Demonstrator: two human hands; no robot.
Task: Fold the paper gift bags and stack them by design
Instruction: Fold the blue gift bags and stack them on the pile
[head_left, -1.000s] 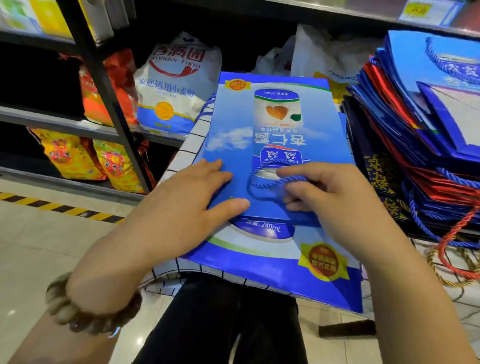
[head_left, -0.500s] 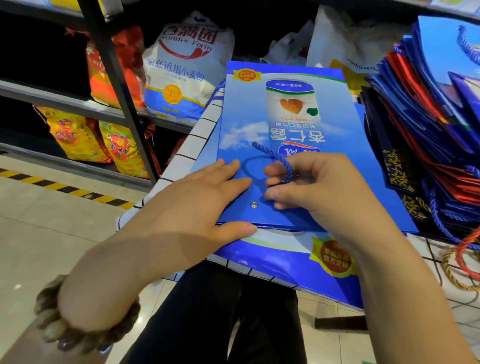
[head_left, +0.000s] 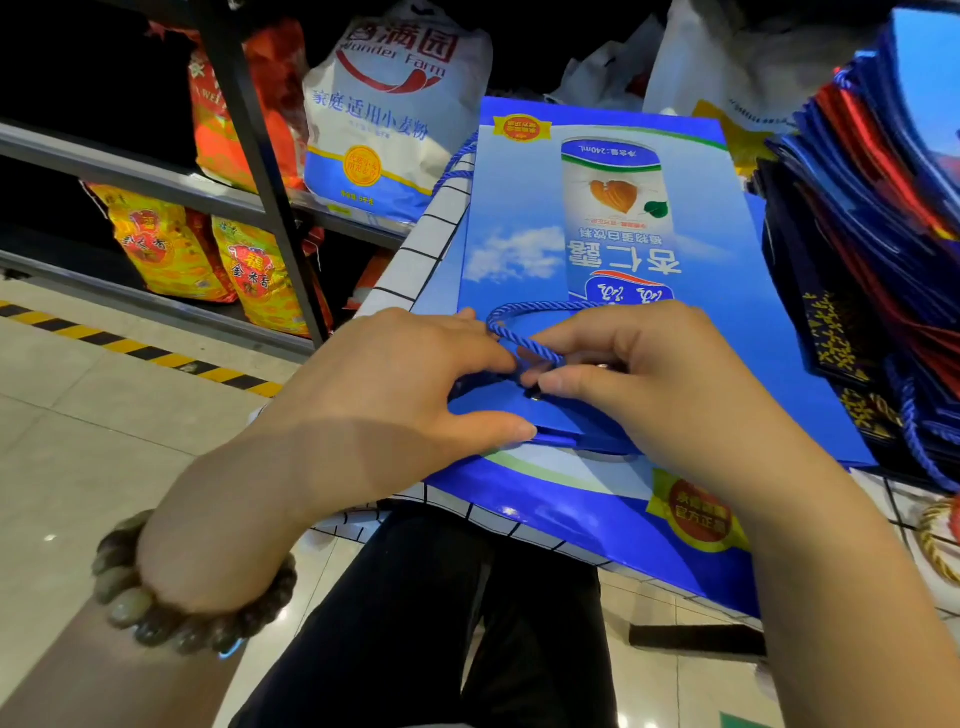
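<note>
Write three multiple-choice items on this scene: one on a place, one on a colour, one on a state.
1. Where is the stack of folded bags relative to the blue gift bag under the hands?
A. to its right
B. to its left
C. on the floor
2. What colour is the rope handle at the right hand?
A. red
B. blue
C. gold
3. How is the blue gift bag?
A. standing open
B. torn in half
C. lying flat
Answers: 1 A, the stack rises at the right edge; 2 B, the twisted cord is blue; 3 C, the left hand presses it flat on the checked table.
</note>
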